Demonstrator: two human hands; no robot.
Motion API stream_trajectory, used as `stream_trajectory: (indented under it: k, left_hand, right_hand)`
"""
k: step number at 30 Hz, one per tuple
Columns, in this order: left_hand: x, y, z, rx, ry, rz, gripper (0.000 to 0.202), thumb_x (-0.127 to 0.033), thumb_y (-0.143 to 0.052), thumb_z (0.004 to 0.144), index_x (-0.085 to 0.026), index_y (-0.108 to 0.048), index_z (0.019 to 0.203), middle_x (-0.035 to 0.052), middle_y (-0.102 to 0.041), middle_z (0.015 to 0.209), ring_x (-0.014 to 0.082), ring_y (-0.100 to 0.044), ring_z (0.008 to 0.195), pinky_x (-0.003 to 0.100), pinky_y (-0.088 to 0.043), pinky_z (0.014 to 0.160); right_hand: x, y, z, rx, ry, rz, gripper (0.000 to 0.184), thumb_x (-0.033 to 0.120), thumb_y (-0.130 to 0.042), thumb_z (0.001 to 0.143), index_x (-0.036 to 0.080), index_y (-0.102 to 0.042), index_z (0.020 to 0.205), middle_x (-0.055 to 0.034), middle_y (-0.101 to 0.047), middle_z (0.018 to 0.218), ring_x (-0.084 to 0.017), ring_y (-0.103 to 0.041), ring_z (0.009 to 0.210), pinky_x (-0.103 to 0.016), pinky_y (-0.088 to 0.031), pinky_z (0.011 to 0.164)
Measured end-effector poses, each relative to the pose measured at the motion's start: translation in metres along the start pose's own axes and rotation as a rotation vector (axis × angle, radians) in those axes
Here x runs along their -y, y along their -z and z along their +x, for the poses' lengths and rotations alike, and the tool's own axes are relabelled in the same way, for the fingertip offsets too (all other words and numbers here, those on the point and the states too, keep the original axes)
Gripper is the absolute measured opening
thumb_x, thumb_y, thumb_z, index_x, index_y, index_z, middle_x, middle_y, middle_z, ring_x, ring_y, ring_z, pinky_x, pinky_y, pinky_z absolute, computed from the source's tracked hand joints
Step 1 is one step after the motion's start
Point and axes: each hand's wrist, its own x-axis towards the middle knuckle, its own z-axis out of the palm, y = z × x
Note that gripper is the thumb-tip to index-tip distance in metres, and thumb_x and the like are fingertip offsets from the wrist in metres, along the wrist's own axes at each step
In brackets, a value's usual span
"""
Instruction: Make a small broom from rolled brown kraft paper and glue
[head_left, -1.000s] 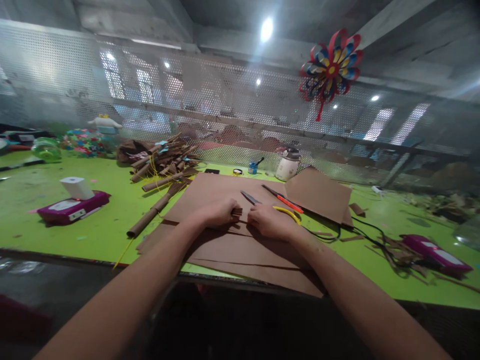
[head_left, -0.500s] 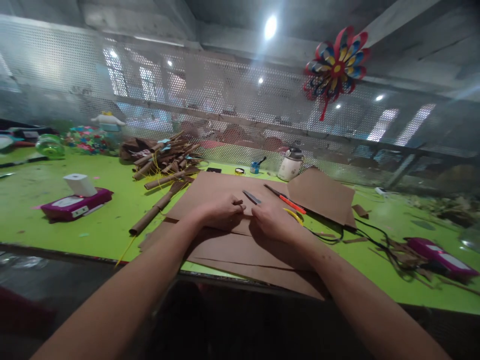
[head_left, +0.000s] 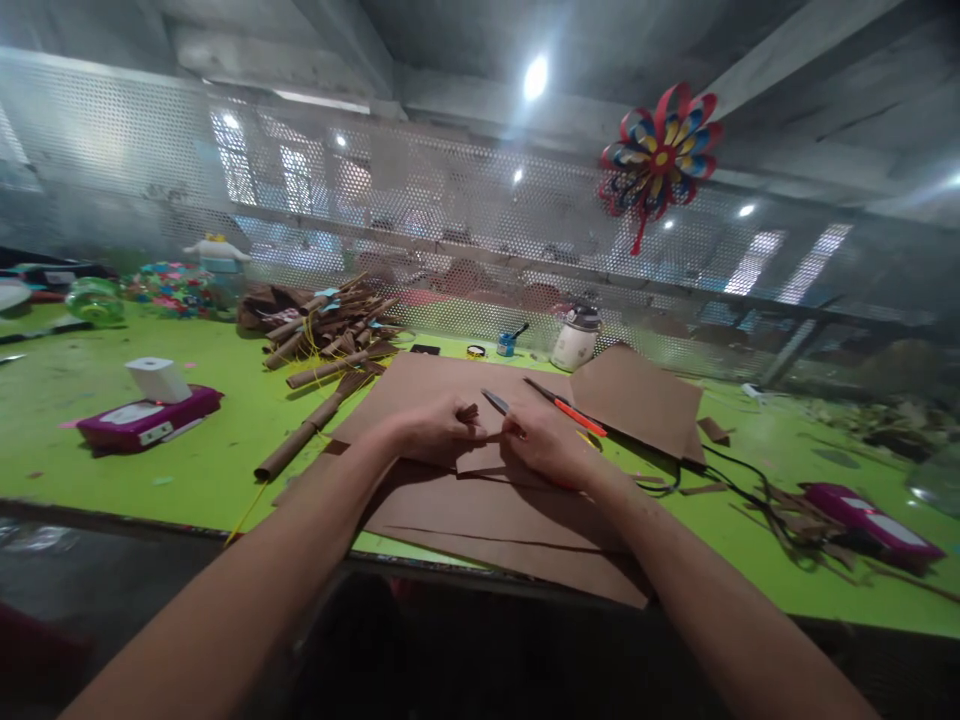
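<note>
My left hand [head_left: 437, 432] and my right hand [head_left: 546, 446] meet over a stack of brown paper sheets [head_left: 495, 515] on the green table [head_left: 217, 440]. Both hands have curled fingers pinching a small brown paper strip [head_left: 480, 460] between them; a fringed bit sticks up at my left fingertips. Just beyond my right hand lie a grey blade [head_left: 496, 402], an orange-handled cutter [head_left: 574, 410] and a partly hidden yellow tool.
Rolled brown paper tubes [head_left: 330, 335] pile at the back left, one long tube [head_left: 300, 440] nearer. A magenta box with a white block [head_left: 150, 415] sits left, another magenta box [head_left: 870, 505] right. A white jar [head_left: 576, 335], folded brown sheet [head_left: 641, 400], black cable and scraps lie right. A paper pinwheel [head_left: 658, 158] hangs above.
The hands have drawn closer together and the strip between them has lifted slightly off the sheet. The view has shifted a little.
</note>
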Motion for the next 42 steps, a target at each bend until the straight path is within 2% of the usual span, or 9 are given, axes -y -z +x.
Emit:
stream_trajectory:
  k: [3, 7, 10, 15, 18, 23, 30, 37, 42]
  left_hand:
    - [0.000, 0.000, -0.001, 0.012, -0.011, -0.001, 0.024, -0.037, -0.058, 0.065, -0.014, -0.052, 0.065, -0.0027, -0.048, 0.058, 0.0089, -0.042, 0.054, 0.022, -0.032, 0.052]
    - [-0.003, 0.001, -0.002, -0.041, 0.001, 0.104, 0.027, -0.040, -0.058, 0.065, -0.013, -0.053, 0.063, -0.0032, -0.048, 0.055, 0.0084, -0.040, 0.052, 0.022, -0.030, 0.050]
    - [-0.006, 0.001, -0.004, -0.045, 0.008, 0.137, 0.028, -0.042, -0.058, 0.065, -0.014, -0.055, 0.065, -0.0025, -0.049, 0.056, 0.0091, -0.042, 0.052, 0.022, -0.030, 0.050]
    - [-0.010, -0.004, -0.006, -0.078, 0.005, 0.132, 0.031, -0.044, -0.056, 0.068, -0.013, -0.057, 0.068, -0.0007, -0.053, 0.057, 0.0101, -0.045, 0.051, 0.022, -0.032, 0.048]
    - [-0.016, -0.007, -0.006, -0.081, 0.005, 0.095, 0.031, -0.043, -0.055, 0.069, -0.013, -0.057, 0.069, 0.0000, -0.054, 0.057, 0.0107, -0.048, 0.051, 0.021, -0.035, 0.048]
    - [-0.025, -0.010, -0.006, -0.082, 0.021, 0.067, 0.028, -0.041, -0.056, 0.069, -0.013, -0.059, 0.069, 0.0008, -0.057, 0.055, 0.0122, -0.053, 0.051, 0.022, -0.037, 0.048]
    - [-0.029, -0.012, -0.011, -0.090, 0.017, 0.172, 0.022, -0.035, -0.053, 0.068, -0.014, -0.057, 0.065, -0.0001, -0.056, 0.054, 0.0112, -0.050, 0.049, 0.021, -0.032, 0.047]
    - [-0.022, -0.013, -0.014, -0.095, 0.013, 0.275, 0.012, -0.025, -0.057, 0.055, -0.016, -0.049, 0.054, -0.0045, -0.043, 0.050, 0.0082, -0.038, 0.049, 0.021, -0.023, 0.044]
    - [-0.022, -0.011, -0.013, -0.114, 0.058, 0.215, 0.018, -0.033, -0.056, 0.061, -0.015, -0.050, 0.059, -0.0033, -0.047, 0.052, 0.0089, -0.041, 0.050, 0.021, -0.025, 0.045]
  right_hand:
    - [0.000, 0.003, 0.000, -0.003, -0.003, 0.113, 0.008, 0.009, -0.050, 0.073, 0.014, -0.056, 0.074, -0.0033, -0.057, 0.075, -0.012, -0.048, 0.069, -0.022, -0.033, 0.062]
    - [0.000, 0.006, 0.002, 0.038, -0.054, 0.319, 0.018, 0.008, -0.051, 0.069, 0.014, -0.061, 0.083, -0.0031, -0.060, 0.078, -0.012, -0.051, 0.071, -0.022, -0.038, 0.064]
    - [-0.001, 0.004, 0.003, 0.057, -0.111, 0.438, 0.022, 0.014, -0.053, 0.070, 0.014, -0.062, 0.090, -0.0043, -0.061, 0.083, -0.013, -0.053, 0.074, -0.023, -0.040, 0.065]
    - [-0.001, -0.004, 0.004, 0.086, -0.222, 0.535, 0.026, 0.036, -0.050, 0.077, 0.014, -0.064, 0.074, -0.0025, -0.060, 0.066, -0.013, -0.052, 0.063, -0.024, -0.038, 0.058]
    - [-0.003, -0.007, 0.003, 0.092, -0.313, 0.666, 0.028, 0.039, -0.052, 0.075, 0.013, -0.061, 0.070, 0.0000, -0.055, 0.058, -0.012, -0.048, 0.056, -0.023, -0.035, 0.052]
    - [-0.006, -0.008, 0.003, 0.046, -0.388, 0.800, 0.032, 0.042, -0.057, 0.070, 0.011, -0.063, 0.072, 0.0007, -0.053, 0.059, -0.010, -0.044, 0.055, -0.021, -0.032, 0.051]
    - [-0.011, -0.008, 0.003, 0.076, -0.449, 0.806, 0.034, 0.045, -0.059, 0.065, 0.011, -0.064, 0.067, 0.0028, -0.047, 0.052, -0.007, -0.036, 0.048, -0.020, -0.026, 0.046]
    - [-0.029, -0.015, 0.004, 0.091, -0.500, 0.768, 0.031, 0.043, -0.063, 0.061, 0.012, -0.065, 0.065, 0.0037, -0.046, 0.048, -0.006, -0.034, 0.044, -0.020, -0.024, 0.044]
    - [-0.030, -0.015, 0.003, 0.104, -0.527, 0.801, 0.032, 0.044, -0.064, 0.061, 0.013, -0.065, 0.066, 0.0045, -0.045, 0.045, -0.005, -0.032, 0.041, -0.020, -0.023, 0.042]
